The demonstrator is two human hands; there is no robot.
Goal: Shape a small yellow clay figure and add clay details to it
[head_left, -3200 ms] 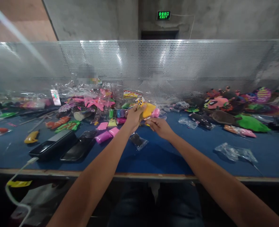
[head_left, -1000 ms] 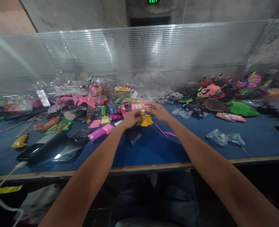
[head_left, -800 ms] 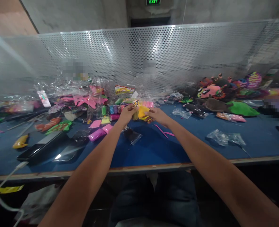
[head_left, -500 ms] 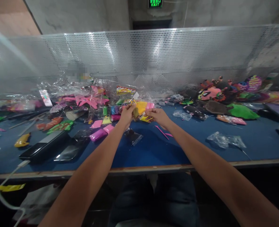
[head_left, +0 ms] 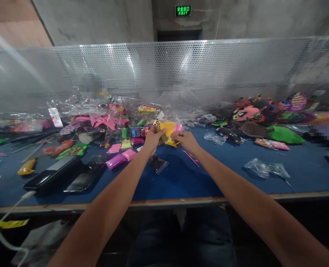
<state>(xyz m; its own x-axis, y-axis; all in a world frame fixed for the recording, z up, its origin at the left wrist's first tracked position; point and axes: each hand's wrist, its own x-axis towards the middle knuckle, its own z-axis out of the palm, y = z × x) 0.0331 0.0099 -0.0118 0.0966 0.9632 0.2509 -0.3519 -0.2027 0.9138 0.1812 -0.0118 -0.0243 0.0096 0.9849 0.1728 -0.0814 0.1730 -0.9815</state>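
Note:
A yellow piece with a pink end (head_left: 168,129) is held up above the blue table between my hands; its exact kind is not clear. At its left side my left hand (head_left: 152,137) is closed on it, with a white strip bearing dark print (head_left: 159,118) by the fingertips. The fingers of my right hand (head_left: 187,141) pinch its lower right edge, below the pink end. Under and beside my left wrist lies a clear packet with dark contents (head_left: 158,164). Thin pink plastic tools (head_left: 191,159) rest near my right wrist.
Pink and purple clay packets (head_left: 116,161), a phone (head_left: 86,176) and a black device with a white cable (head_left: 51,174) lie on the left. Colourful figures (head_left: 249,113) and crumpled clear plastic (head_left: 266,168) are on the right. A perforated metal screen (head_left: 142,70) stands behind.
The view has tilted up slightly, so the scene sits a little lower. My right fingers have shifted slightly down from the pink end, leaving more of it showing.

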